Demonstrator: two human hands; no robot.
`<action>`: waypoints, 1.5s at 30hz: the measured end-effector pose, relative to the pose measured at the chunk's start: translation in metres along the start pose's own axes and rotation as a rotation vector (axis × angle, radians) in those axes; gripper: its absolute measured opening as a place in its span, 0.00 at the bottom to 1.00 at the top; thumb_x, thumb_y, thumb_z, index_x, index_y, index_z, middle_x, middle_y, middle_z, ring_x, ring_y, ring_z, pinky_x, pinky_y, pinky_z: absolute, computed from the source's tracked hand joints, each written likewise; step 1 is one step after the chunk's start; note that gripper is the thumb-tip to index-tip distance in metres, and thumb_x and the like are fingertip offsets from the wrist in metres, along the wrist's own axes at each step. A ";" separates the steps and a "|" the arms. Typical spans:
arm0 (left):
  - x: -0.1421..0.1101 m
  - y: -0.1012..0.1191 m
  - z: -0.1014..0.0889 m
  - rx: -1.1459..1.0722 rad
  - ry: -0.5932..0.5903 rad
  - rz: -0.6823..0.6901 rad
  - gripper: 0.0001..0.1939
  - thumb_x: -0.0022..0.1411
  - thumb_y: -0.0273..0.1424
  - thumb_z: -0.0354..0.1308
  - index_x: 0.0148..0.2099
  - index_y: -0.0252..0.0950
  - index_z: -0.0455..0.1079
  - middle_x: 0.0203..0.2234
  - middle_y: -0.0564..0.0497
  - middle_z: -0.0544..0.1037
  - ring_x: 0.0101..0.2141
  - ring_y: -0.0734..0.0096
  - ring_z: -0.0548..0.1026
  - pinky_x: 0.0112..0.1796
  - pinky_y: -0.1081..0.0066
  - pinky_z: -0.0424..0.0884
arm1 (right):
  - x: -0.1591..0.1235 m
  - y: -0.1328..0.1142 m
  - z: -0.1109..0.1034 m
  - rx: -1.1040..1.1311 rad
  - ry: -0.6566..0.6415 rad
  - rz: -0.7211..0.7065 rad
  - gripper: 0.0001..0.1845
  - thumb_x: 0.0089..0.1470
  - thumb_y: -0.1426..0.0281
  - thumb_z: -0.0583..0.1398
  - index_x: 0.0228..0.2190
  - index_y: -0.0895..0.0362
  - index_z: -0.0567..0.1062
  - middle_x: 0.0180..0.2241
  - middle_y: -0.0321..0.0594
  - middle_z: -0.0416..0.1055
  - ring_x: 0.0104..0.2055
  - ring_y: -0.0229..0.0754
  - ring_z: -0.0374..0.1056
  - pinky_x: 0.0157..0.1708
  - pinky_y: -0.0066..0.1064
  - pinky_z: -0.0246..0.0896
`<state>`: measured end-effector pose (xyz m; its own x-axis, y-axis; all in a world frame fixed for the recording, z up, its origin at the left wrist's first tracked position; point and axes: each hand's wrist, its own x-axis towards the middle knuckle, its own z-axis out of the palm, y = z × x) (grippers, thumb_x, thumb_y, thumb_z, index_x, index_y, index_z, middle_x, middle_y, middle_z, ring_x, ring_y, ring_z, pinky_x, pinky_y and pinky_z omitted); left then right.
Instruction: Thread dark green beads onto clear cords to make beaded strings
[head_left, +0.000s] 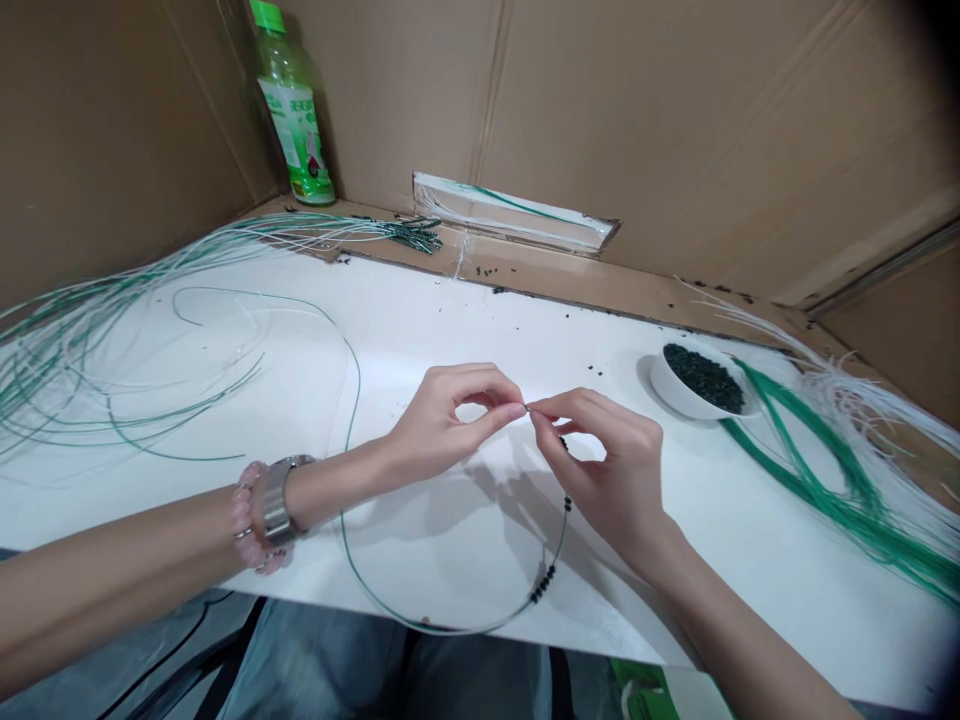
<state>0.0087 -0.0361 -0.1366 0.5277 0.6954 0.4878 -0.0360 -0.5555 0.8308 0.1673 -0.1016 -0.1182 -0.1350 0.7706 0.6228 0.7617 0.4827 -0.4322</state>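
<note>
Over the white table, my left hand and my right hand meet fingertip to fingertip, both in a pinch. A tiny dark thing shows where they touch; it is too small to make out and may be a bead. From my right fingers a thin green cord hangs in a wide loop. It passes under my left wrist and trails off to the upper left. Small dark beads sit on it in groups along the right side of the loop. My right hand hides part of the cord.
A white bowl of dark beads stands at right, beside green cords and white cords. Green and white strands with beaded ends lie at left. A green bottle stands by the cardboard wall. Loose beads are scattered along the back.
</note>
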 end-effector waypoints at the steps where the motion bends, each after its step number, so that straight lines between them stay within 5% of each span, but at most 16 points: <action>1: 0.000 -0.001 -0.001 0.048 -0.020 0.044 0.04 0.59 0.26 0.56 0.31 0.32 0.70 0.26 0.51 0.73 0.28 0.77 0.70 0.31 0.76 0.67 | 0.000 0.000 0.000 -0.058 -0.004 -0.045 0.07 0.51 0.78 0.57 0.26 0.58 0.74 0.25 0.36 0.73 0.26 0.35 0.66 0.26 0.27 0.63; 7: 0.002 -0.005 -0.008 0.209 -0.065 0.234 0.05 0.61 0.26 0.54 0.33 0.33 0.70 0.26 0.50 0.74 0.27 0.76 0.70 0.31 0.75 0.68 | -0.001 0.001 -0.004 -0.199 -0.026 -0.101 0.06 0.52 0.77 0.58 0.27 0.58 0.76 0.27 0.39 0.73 0.30 0.39 0.67 0.30 0.29 0.62; 15: 0.002 -0.004 -0.008 0.211 -0.033 0.240 0.05 0.61 0.27 0.54 0.33 0.34 0.69 0.26 0.50 0.74 0.27 0.76 0.71 0.31 0.75 0.68 | 0.002 0.003 -0.004 -0.065 0.071 -0.105 0.06 0.52 0.78 0.58 0.29 0.56 0.72 0.26 0.38 0.72 0.28 0.38 0.66 0.28 0.30 0.62; 26: 0.000 -0.006 -0.007 0.195 -0.051 0.227 0.04 0.61 0.26 0.54 0.34 0.33 0.70 0.27 0.50 0.74 0.28 0.77 0.71 0.32 0.76 0.68 | 0.001 0.005 -0.003 -0.123 -0.060 -0.178 0.07 0.53 0.81 0.54 0.29 0.58 0.67 0.26 0.39 0.67 0.30 0.38 0.60 0.31 0.31 0.58; 45: 0.000 -0.007 -0.006 0.220 -0.065 0.268 0.05 0.62 0.26 0.53 0.34 0.34 0.69 0.26 0.50 0.74 0.28 0.76 0.71 0.32 0.75 0.69 | 0.001 0.004 -0.003 -0.145 -0.085 -0.191 0.07 0.54 0.80 0.53 0.29 0.57 0.68 0.25 0.39 0.67 0.29 0.39 0.60 0.30 0.31 0.58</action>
<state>0.0037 -0.0290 -0.1405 0.5777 0.4845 0.6569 -0.0012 -0.8042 0.5943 0.1725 -0.0999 -0.1173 -0.3332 0.7066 0.6242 0.7997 0.5625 -0.2099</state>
